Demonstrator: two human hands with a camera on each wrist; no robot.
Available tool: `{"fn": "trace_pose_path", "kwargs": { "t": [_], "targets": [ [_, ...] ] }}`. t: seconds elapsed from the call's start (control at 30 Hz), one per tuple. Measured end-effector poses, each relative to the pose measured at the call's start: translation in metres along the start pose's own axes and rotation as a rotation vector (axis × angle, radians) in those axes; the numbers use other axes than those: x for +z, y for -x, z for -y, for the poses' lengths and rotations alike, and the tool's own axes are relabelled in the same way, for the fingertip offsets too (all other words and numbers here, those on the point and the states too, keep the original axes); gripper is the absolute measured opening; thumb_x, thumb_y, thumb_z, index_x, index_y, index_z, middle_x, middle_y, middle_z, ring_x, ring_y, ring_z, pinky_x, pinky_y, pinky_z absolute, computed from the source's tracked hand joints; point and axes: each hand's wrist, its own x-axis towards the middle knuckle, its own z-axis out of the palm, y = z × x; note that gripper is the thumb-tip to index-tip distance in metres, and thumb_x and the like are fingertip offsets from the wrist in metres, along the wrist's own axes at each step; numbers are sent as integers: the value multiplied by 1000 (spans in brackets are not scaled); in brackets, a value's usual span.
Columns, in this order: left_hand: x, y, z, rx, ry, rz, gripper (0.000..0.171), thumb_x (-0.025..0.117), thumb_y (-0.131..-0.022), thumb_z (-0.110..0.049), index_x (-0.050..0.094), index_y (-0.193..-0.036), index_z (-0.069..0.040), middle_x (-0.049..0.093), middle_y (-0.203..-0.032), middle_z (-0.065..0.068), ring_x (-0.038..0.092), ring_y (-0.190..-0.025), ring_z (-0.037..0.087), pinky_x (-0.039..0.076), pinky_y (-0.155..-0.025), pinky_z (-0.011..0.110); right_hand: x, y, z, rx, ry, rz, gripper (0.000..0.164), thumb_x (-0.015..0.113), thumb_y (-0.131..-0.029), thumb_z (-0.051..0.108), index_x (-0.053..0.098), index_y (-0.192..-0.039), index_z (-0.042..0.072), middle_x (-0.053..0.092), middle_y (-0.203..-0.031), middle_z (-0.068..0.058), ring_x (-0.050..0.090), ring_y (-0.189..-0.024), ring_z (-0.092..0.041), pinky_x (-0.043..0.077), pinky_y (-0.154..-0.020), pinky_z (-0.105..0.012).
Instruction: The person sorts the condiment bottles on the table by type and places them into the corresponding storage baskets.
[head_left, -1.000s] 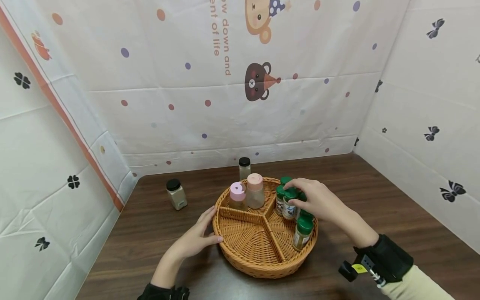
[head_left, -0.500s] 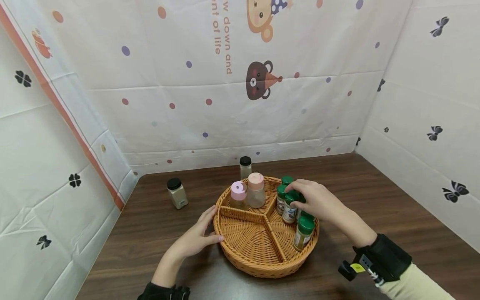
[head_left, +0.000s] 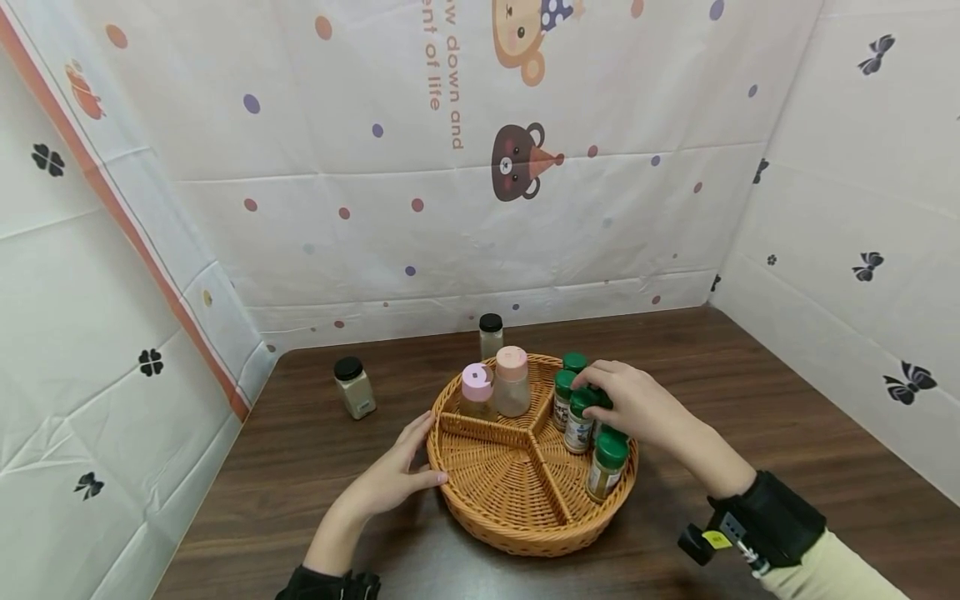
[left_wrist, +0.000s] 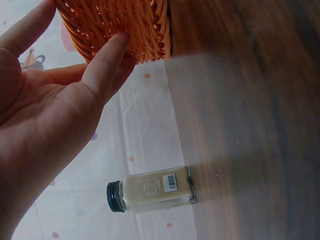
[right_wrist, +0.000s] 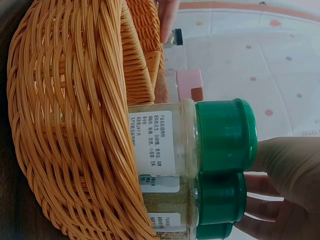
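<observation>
A round wicker basket (head_left: 525,543), split into three compartments, sits on the table. My left hand (head_left: 393,471) rests against its left side, fingers extended; in the left wrist view the fingertips touch the woven wall (left_wrist: 150,30). Several green-capped spice jars stand in the right compartment. My right hand (head_left: 637,404) pinches one spice jar (head_left: 577,433) by its green cap, thumb on the near side. Another spice jar (head_left: 603,471) stands just in front. In the right wrist view, green caps partly hide the right fingers (right_wrist: 262,207).
Two bottles, one with a lilac cap (head_left: 477,382) and one with a pink cap (head_left: 512,383), occupy the back left compartment. Black-capped jars stand behind the basket (head_left: 491,335) and to its left (head_left: 355,389). Printed white sheets (head_left: 337,250) surround the wooden table (head_left: 300,467).
The spice jar in my right hand has shifted slightly toward the front of the basket. My left hand stays at the basket's side.
</observation>
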Motion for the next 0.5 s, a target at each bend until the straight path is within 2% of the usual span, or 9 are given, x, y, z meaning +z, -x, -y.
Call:
{"fn": "trace_pose_path", "kwargs": {
  "t": [0.5],
  "targets": [
    [0, 0, -1, 3, 21, 2, 86, 68, -95, -18, 14, -160, -2, 3, -167, 22, 7, -153, 44, 21, -119, 66, -5, -7, 13, -22, 9, -92, 25, 77, -88, 23, 70, -110, 14, 70, -109, -2, 67, -99, -20, 57, -79, -40]
  ]
}}
